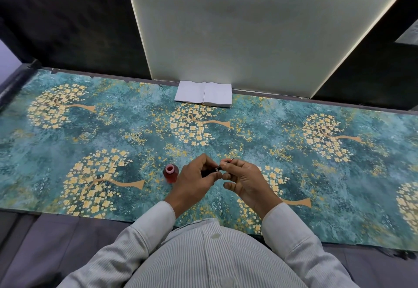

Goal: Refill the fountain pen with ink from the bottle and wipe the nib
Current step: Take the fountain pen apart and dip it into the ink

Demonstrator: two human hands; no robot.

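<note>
On the patterned worktop, near edge: both hands hold the fountain pen across the body, left hand curled round the barrel, right hand pinching the nib end; open ink bottle just left, beside the left hand.

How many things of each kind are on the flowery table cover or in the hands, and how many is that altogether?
Ink bottle, red, open, standing on the cover: 1
Fountain pen, held between the left hand and the right hand: 1
Stack of white tissues at the far edge: 1
Total: 3
</note>
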